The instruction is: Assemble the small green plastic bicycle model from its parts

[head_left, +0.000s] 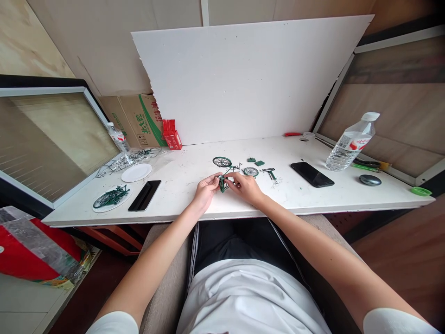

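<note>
While the left hand point(206, 189) and right hand point(245, 186) both pinch it, this spindly dark-green model bicycle point(222, 184), super thin spokes, is at the white table's point(187, 164) near side; far-left carton point(131, 116) says "北大荒".

And there on the carton point(130, 116), white on a green band, it's what looks like 北大荒, with red characters to the right, apparently 花生油! Over to the big bottle point(354, 139): red marks and a barcode, lettering too small to read. The far bottle point(118, 137) and red box point(173, 140)? Print there, illegible.
</note>
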`<state>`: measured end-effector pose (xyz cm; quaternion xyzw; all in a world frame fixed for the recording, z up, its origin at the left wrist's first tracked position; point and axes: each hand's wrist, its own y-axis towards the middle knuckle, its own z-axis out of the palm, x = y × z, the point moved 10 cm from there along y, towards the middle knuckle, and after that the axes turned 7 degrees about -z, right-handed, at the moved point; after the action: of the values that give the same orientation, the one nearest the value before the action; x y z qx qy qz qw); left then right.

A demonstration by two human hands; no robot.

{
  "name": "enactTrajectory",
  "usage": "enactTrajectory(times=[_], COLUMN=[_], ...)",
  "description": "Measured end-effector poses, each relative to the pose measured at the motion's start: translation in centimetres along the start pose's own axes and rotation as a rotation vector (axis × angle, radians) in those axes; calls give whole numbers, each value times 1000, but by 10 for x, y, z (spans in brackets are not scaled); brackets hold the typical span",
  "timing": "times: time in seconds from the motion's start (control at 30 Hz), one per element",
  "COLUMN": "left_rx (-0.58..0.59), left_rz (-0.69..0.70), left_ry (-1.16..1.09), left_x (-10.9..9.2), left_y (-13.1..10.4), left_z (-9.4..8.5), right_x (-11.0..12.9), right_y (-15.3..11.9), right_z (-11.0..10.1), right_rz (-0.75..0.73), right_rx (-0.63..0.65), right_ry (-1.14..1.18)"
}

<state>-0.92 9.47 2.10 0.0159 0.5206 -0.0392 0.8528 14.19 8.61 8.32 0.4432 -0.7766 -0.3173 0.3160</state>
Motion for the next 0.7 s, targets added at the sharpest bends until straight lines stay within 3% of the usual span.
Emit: enactTrajectory(times=[0.43, 0.7], left_rx=[-48, -156], left_rz=[24, 123], left_ry=[55, 29], left_x=[-1, -8], left_y=[-4, -5], left_z=[1, -9], right_x=[-15, -12], right_y=[-1, 2], right_z=[-3, -8], right_rz=[160, 71], right_rx=[-8, -27], right_ry=[84, 10])
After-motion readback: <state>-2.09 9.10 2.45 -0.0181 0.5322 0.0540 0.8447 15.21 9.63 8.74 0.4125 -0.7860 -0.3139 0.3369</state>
